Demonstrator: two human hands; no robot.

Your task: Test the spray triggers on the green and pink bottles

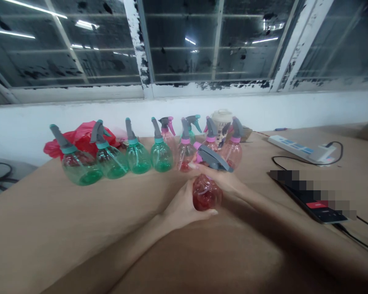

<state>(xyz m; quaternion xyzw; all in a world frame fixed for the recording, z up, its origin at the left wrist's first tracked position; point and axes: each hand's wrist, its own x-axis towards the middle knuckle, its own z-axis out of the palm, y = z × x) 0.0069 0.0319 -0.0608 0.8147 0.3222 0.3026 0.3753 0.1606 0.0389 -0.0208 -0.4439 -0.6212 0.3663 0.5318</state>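
In the middle of the head view is a round pink spray bottle (206, 195), clear-walled, with a grey and pink trigger head (213, 157). My left hand (180, 206) wraps round its body, thumb and fingers on either side. At the neck, just under the trigger head, my right hand (223, 178) is closed on the bottle; part of its grip is hidden. Behind them stand more pink spray bottles, one (185, 153) close to my right fingertips and another (233, 151) further right. To the left is a row of several green spray bottles, the nearest of them (161, 157) upright.
A crumpled red plastic bag (87, 136) lies behind the green bottles. A printed white cup (222, 122) stands by the wall. On the right are a white power strip (300, 149), a black cable (340, 149) and a phone (313, 204) plugged into a lead.
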